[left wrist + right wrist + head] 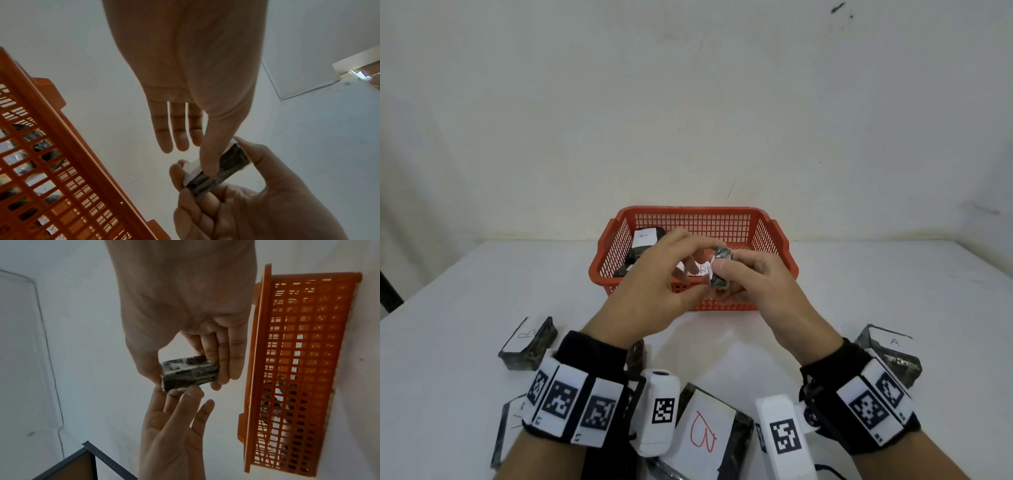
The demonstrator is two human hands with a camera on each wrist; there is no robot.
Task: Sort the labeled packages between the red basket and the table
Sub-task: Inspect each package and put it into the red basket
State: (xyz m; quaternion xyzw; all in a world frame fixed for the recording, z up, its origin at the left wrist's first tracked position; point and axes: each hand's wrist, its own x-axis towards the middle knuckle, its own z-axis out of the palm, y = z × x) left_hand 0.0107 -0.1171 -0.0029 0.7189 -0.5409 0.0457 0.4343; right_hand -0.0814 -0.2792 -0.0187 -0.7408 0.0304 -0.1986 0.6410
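Note:
A small dark wrapped package [720,274] with a white label on one face is held in the air over the near edge of the red basket [688,208]. My right hand [726,279] grips it between thumb and fingers, as the right wrist view shows around the package [189,373]. My left hand [709,270] pinches the same package [232,164], thumb on its dark side and index on the far side, other fingers straight. Inside the basket lie a package labeled A [645,240] and another labeled package [702,269], partly hidden by my fingers.
On the white table [859,291] near me lie a package labeled B [527,342] at left, a large one with a red B [705,431] between my wrists, one labeled A [890,353] at right, and another [506,425] at lower left. A wall stands behind the basket.

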